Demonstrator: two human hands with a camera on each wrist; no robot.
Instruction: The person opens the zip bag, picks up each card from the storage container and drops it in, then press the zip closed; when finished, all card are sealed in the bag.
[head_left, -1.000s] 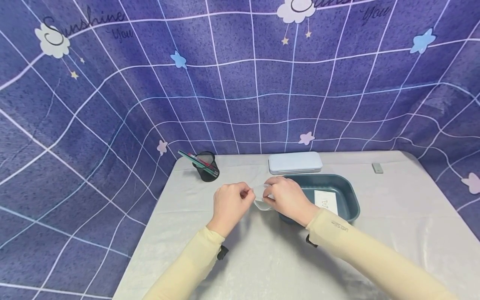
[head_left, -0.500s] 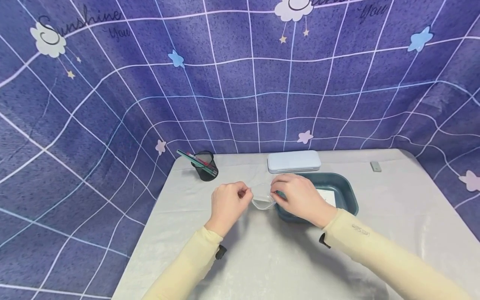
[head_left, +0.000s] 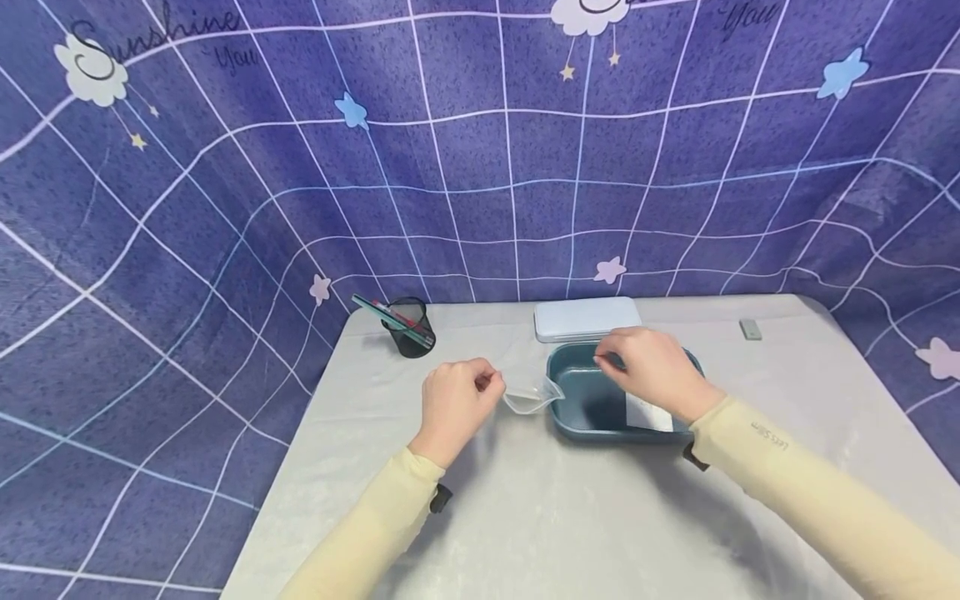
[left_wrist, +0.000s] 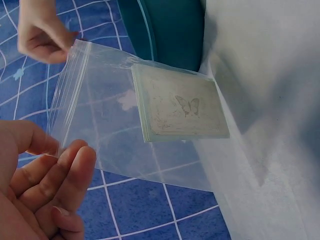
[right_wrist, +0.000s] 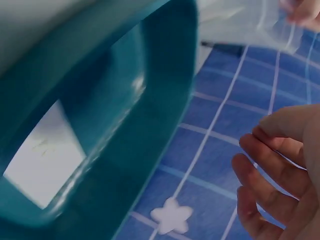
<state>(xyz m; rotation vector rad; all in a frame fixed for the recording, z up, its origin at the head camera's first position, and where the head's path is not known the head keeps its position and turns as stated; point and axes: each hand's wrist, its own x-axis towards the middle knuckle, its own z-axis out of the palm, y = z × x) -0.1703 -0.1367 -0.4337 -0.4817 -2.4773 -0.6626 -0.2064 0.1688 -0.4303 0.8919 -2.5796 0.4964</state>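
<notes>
My left hand point(head_left: 459, 407) pinches the edge of a clear zip-lock bag point(head_left: 531, 400) above the table, left of a teal bin point(head_left: 600, 436). Inside the bag, in the left wrist view, lie pale cards point(left_wrist: 182, 102), the top one printed with a butterfly. My right hand point(head_left: 660, 373) hovers over the bin with its fingers loosely bent. Nothing shows between those fingers point(right_wrist: 272, 167) in the right wrist view. A white card point(head_left: 649, 415) lies in the bin, partly hidden behind my right hand in the head view.
A light-blue case point(head_left: 587, 319) lies just behind the bin. At the back left stands a black mesh pen cup point(head_left: 411, 330) with pens and a green stick. A small grey block point(head_left: 750, 330) sits at the back right. A purple curtain point(head_left: 465, 167) hangs behind the table.
My right hand has let go of the bag's edge and moved right, over the bin. My left hand keeps its pinch on the bag and has hardly moved.
</notes>
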